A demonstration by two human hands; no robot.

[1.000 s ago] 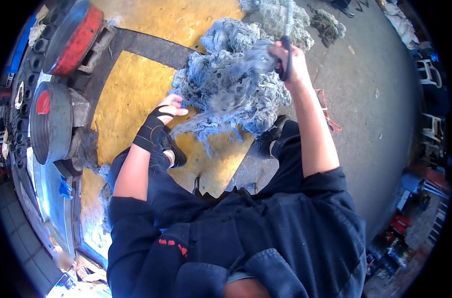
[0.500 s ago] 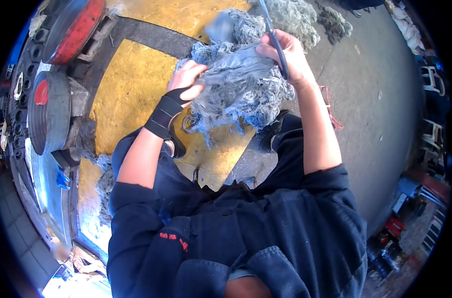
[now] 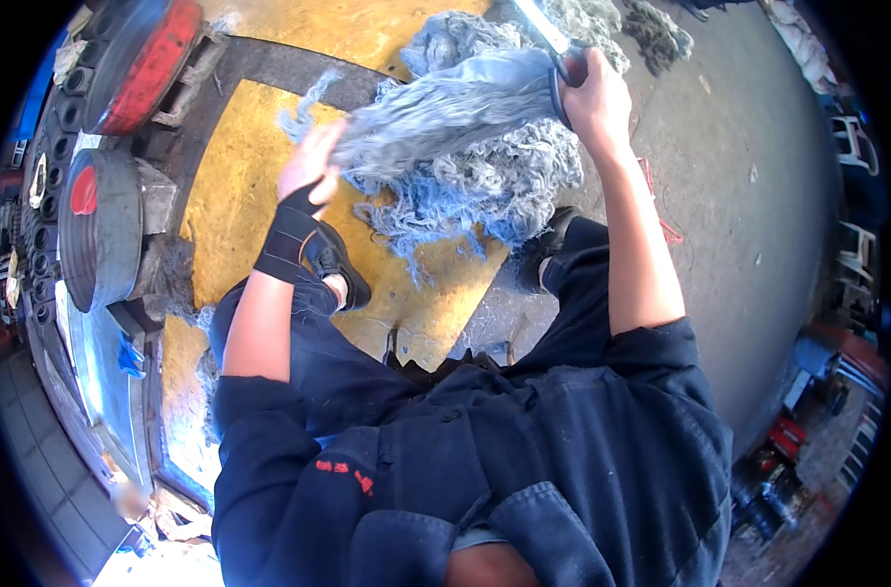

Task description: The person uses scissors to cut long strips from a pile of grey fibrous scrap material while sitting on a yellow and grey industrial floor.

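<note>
A pair of scissors with a dark handle is in my right hand, its bright blades pointing away and to the left. The same hand is at the right end of a stretched bundle of grey-blue yarn; whether its fingers grip the yarn too is hidden. At the bundle's left end, my left hand, in a black wrist wrap, is closed on the strands, smeared by motion. Below the bundle lies a tangled heap of grey yarn, between and beyond my feet.
More grey yarn lies beyond, with a darker clump to its right. A red-and-grey round drum and another grey drum stand at left on blocks. A red wire-like object lies by my right forearm. White plastic stools line the right.
My hands have moved apart, the left leftward and the right slightly up and right. The yarn bundle between them is now drawn out long and lifted over the heap.
</note>
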